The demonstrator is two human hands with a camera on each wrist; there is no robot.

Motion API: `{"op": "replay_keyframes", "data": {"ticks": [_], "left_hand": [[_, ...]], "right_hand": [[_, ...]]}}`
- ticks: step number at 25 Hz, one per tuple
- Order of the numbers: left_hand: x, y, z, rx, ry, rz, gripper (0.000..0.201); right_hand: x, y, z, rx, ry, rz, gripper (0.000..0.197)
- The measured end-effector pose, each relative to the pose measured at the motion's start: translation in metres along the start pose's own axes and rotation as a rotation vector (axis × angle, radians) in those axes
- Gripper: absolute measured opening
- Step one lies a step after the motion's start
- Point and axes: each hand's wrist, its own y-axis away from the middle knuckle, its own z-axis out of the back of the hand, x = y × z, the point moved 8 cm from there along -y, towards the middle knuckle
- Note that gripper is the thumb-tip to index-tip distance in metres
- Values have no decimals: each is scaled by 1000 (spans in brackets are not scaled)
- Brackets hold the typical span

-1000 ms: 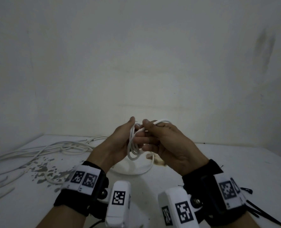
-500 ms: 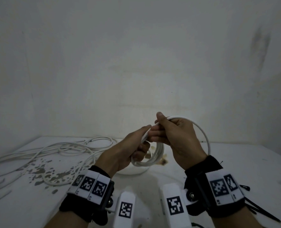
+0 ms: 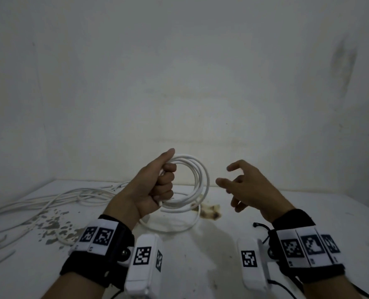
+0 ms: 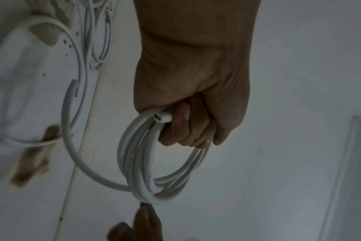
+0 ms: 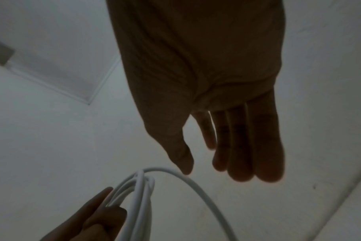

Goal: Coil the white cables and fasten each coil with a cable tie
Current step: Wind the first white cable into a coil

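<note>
coil point(image 3: 197, 180): smooth white plastic sheath (slightly glossy) | table point(image 3: 265, 214): matt white, chipped and stained

White cable coil point(image 3: 197, 180) upright, several loops, untied, above table.

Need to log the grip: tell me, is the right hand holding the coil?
No: the right hand hangs open beside the coil, which only the left hand grips.

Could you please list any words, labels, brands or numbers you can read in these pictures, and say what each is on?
No readable words or numbers.
Wristbands: square black-and-white code markers only, no letters.
Wrist cameras: the same kind of marker.
Cable coil: faint marks along the jacket, too blurred to read.
</note>
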Motion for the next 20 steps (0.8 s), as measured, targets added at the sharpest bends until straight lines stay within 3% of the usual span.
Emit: {"op": "replay_keyframes", "data": {"ticks": [3,6,12,15,20], "left_hand": [[-1,2,-4,54,53,7,43],[-1,0,-1,16,38,3,45],[6,-7,34,-258,-320,-28,48],[15,-7,36,-268,-356,1,50],[15,-9,33,-247,-359,7,53]], "right_hand": [[-6,0,-22,193,38,8,19],[-2,7,-30,319,-29,24,18],[30,13,-6,238,-445,78,22],[41,18,-13,236,-460,119,14],[46,17,-17,103,-468,185,14]]}}
